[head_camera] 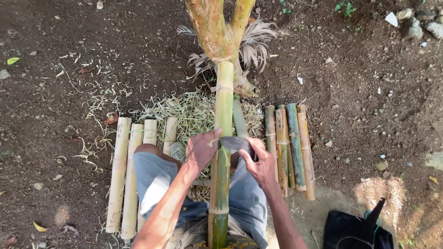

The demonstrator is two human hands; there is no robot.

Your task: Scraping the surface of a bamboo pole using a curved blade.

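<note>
The blade [235,144] is half covered by the right hand [260,165], its edge unreadable; the bamboo pole [221,184] and black bag [355,230] run off the bottom edge.

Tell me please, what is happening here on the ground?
A person sits on the soil with a long bamboo pole between the knees, its far end leaning against a small tree trunk. Both hands, the left hand and the right hand, hold a dark blade across the pole. Pale bamboo pieces lie to the left, greener pieces to the right, and shavings lie ahead.
</note>
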